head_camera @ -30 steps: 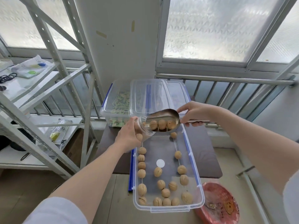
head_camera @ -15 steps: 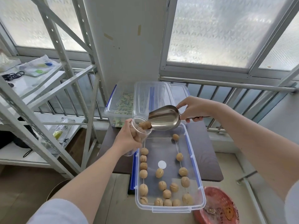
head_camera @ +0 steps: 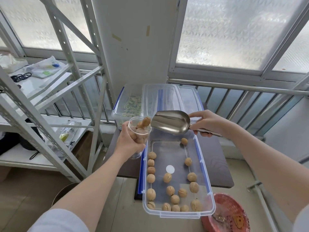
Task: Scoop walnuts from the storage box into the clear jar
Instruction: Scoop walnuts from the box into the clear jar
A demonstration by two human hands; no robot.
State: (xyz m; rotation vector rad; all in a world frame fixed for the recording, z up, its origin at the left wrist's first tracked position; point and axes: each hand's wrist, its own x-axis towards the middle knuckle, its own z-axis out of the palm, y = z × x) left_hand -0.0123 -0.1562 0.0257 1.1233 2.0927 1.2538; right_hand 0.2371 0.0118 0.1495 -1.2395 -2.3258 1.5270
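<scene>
Left hand (head_camera: 129,142) grips clear jar (head_camera: 139,131) — right hand's (head_camera: 208,122) scoop (head_camera: 171,122) tipped at its mouth.

Enclosed home balcony, railing (head_camera: 234,97), frosted windows (head_camera: 234,30), shelving (head_camera: 33,97)

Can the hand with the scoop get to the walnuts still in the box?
Probably yes. The storage box is open, with nothing over the walnuts, and the right hand holds the scoop just above its far end.

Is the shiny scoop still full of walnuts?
Empty. The metal scoop shows only its bare inside, tipped toward the clear jar, and one walnut sits at the jar's mouth.
</scene>
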